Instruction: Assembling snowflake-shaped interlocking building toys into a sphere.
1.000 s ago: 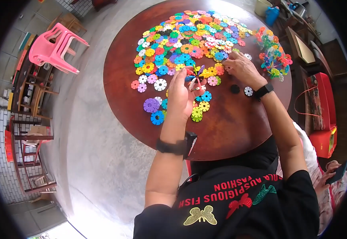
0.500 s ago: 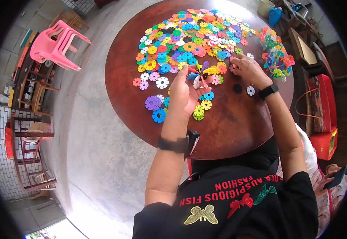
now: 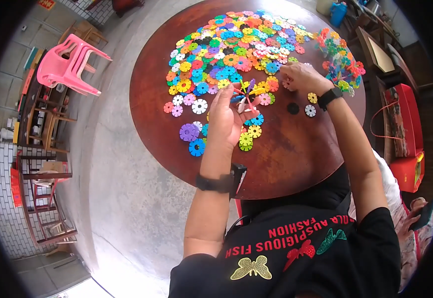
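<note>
My left hand (image 3: 229, 119) is raised over the near part of the round table, its fingers closed around a small cluster of interlocking flower discs (image 3: 247, 94). Red, green, purple, blue and white pieces stick out of the cluster. To its right, my right hand (image 3: 306, 78) reaches down at the right edge of a large pile of flower discs (image 3: 226, 54). Its fingers are bent; what they hold, if anything, is hidden. A pinkish disc (image 3: 288, 84) lies just under them. Below the right wrist are a yellow disc (image 3: 312, 98), a white disc (image 3: 310, 111) and a black disc (image 3: 293, 108).
Built disc shapes (image 3: 340, 62) stand at the right edge of the dark red table (image 3: 177, 164). Pink chairs (image 3: 67, 64) stand on the floor at left. A red gift bag (image 3: 405, 119) is at right, near another person's hand (image 3: 411, 218) with a phone.
My right hand has moved slightly left and away from me along the pile's edge. A yellow disc now shows plainly below its wrist. The left hand still holds the cluster, slightly turned.
</note>
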Demonstrator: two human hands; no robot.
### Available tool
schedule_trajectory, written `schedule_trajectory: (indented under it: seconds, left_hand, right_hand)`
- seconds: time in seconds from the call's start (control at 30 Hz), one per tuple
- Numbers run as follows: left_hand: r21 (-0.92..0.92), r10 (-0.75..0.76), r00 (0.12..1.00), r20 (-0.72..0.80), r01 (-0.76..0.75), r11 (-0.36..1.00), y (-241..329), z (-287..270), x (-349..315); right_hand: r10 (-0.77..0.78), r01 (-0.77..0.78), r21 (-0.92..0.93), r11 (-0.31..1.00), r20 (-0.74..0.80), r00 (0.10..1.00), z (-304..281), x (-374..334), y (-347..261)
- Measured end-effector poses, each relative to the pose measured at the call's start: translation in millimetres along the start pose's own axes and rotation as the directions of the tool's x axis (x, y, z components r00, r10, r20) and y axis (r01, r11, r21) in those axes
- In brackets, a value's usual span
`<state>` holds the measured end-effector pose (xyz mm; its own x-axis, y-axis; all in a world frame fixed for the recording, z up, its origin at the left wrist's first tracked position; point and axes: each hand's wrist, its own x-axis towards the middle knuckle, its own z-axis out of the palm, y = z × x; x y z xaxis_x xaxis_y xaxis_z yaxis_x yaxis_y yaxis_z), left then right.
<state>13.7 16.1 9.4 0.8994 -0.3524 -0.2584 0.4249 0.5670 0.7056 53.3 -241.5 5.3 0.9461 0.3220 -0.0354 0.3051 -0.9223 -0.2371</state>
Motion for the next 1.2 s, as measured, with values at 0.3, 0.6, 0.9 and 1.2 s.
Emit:
schedule_trajectory:
  seconds: [0.3, 0.6, 0.9, 1.2]
  left_hand:
    - [-0.024, 0.026, 0.999, -0.035, -0.027, 0.999, 0, 2, 1]
    - [-0.002, -0.005, 1.000, -0.022, 0.005, 1.000, -10, 13, -3]
    - [0.028, -0.007, 0.999, 0.031, 0.007, 1.000, -15, 17, -4]
    - [0.079, 0.018, 1.000, 0.021, -0.020, 0.997, -15, 17, -5]
  right_hand:
    - [-0.039, 0.078, 0.166, 0.983, -0.227, 0.973, -2, -21, -10]
    - [0.165, 0.177, 0.592, 0.786, -0.478, 0.863, -7, -59, -106]
    - [0.174, 0.145, 0.505, 0.851, -0.532, 0.829, -8, -62, -117]
    - [0.149, 0.156, 0.463, 0.872, -0.556, 0.818, -7, -65, -121]
